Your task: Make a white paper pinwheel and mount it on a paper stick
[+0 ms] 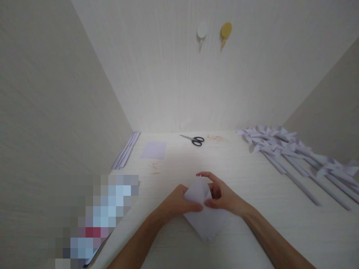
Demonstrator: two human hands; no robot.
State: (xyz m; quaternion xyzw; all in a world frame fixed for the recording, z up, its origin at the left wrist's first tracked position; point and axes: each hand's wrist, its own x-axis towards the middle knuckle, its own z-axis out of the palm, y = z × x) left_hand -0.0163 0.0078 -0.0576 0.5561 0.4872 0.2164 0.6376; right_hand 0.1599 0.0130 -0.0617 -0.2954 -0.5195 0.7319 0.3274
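A white paper sheet [209,222], partly folded and bent up in the middle, is between my two hands just above the table. My left hand [179,201] grips its left side, the thumb pressed along the front and the other fingers hidden behind the paper. On the right side my right hand [221,194] pinches the paper with its thumb, while the index finger curls over the upper tip. Small jagged points show at the sheet's top and bottom corners.
Black-handled scissors [197,140] lie at the back beside pale scraps [214,138]. A square paper [153,150] and rolled paper sticks [126,150] are on the left, near a pixelated object [108,213]. Several paper pinwheels [276,145] fill the right. Two hooks [226,30] hang on the wall.
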